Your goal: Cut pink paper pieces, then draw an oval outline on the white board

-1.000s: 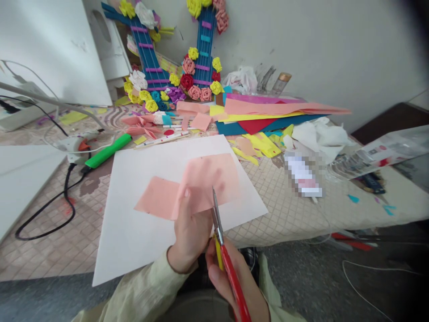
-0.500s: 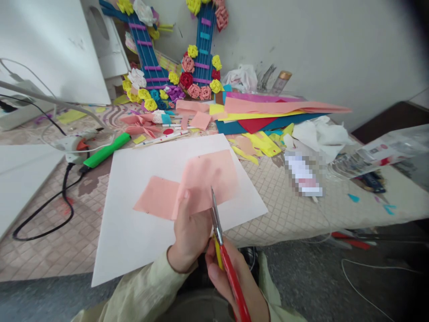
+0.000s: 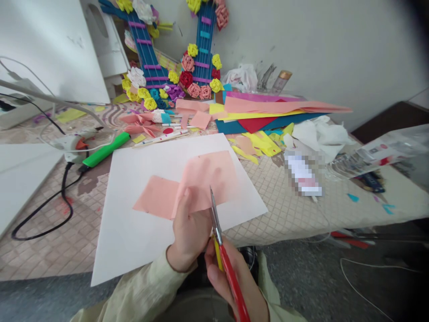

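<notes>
My left hand holds a folded sheet of pink paper, thumb on top and fingers behind, their shadows showing through. Another pink paper piece lies on the white sheet, its right edge meeting the held one; I cannot tell whether they are joined. In my right hand are scissors with red and yellow handles, nearly closed blades pointing up and away from me. The blade tips overlap the lower edge of the held paper in view; whether they touch it cannot be made out.
Behind the white sheet lie coloured paper sheets and yellow scraps. A glue gun with a black cord and a green stick are at left. A phone and plastic bottle lie right. Two decorated blue guitars lean behind.
Almost nothing differs. Both hands, the pink paper and the scissors keep practically the same place, with only a very slight shift of the view.
</notes>
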Motion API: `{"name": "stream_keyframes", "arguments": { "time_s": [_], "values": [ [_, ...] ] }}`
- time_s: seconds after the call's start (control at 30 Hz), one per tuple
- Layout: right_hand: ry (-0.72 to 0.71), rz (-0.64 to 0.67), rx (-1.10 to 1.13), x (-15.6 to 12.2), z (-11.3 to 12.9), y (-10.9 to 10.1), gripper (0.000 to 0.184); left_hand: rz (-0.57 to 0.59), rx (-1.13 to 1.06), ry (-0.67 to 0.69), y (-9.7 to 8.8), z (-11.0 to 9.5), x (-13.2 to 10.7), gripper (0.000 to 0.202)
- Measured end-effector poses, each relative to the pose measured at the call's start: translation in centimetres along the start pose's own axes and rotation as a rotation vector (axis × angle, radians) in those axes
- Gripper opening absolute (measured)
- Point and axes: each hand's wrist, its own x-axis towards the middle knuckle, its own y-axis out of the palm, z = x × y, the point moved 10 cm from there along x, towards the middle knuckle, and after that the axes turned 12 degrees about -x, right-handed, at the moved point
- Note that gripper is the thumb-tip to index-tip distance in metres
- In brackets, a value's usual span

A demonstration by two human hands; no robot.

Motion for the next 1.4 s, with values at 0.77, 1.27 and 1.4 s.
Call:
{"name": "stream_keyframes", "arguments": {
  "time_s": [0.77, 1.27, 1.4],
  "values": [
    [-0.024, 0.048, -0.04, 0.0, 0.4, 0.3, 0.031, -0.003, -0.101, 0.001, 0.0, -0.1, 0.0, 0.038],
    [-0.047, 0.049, -0.129, 0.2, 0.9, 0.2, 0.028, 0.053, -0.05, 0.038, 0.3, -0.3, 0.1, 0.04],
    [-0.04, 0.05, -0.13, 0.2, 0.6, 0.3, 0.029, 0.078, -0.026, 0.04, 0.6, -0.4, 0.1, 0.042]
  ]
}}
